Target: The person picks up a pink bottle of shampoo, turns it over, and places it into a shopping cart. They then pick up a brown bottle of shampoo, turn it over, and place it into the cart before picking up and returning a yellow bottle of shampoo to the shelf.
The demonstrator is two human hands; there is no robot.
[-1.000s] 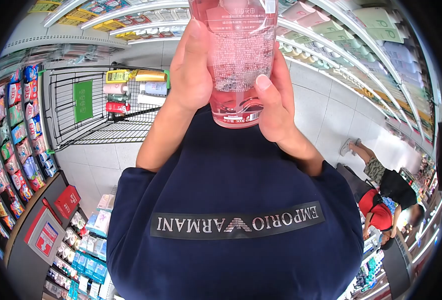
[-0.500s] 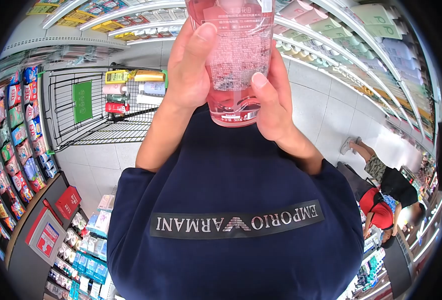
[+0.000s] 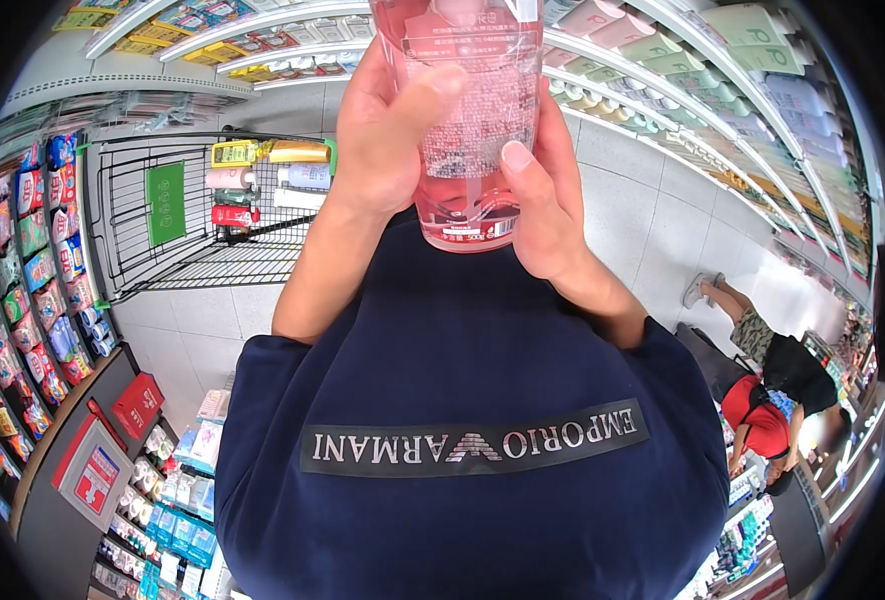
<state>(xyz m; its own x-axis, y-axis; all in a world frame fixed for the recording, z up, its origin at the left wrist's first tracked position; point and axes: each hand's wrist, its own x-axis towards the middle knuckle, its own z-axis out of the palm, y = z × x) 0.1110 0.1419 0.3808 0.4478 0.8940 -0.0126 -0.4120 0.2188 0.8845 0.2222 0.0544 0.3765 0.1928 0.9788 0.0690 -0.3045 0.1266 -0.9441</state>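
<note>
Fingers point(image 3: 433, 85) of my left hand point(image 3: 388, 140) curl around the clear pink plastic bottle point(image 3: 478, 130), thumb pressed flat across its printed front. My right hand point(image 3: 548, 205) closes on the opposite side, its thumb laid against the lower part of the label. The rest of my right fingers are hidden behind the bottle, so I cannot tell how they lie. I hold it upright, raised close in front of me between both hands. Its base shows above my navy blue T-shirt point(image 3: 463, 350) and its top runs out of view.

To my left stands a black wire shopping cart point(image 3: 128, 250) with a green panel on it and several bottles and tubes point(image 3: 263, 180) lying inside. It sits on the pale tiled floor point(image 3: 643, 220), well apart from my hands. Stocked shelves point(image 3: 723, 90) line both sides of the aisle. Further off to my right, a person in a red top point(image 3: 758, 425) bends low beside the shelves.
</note>
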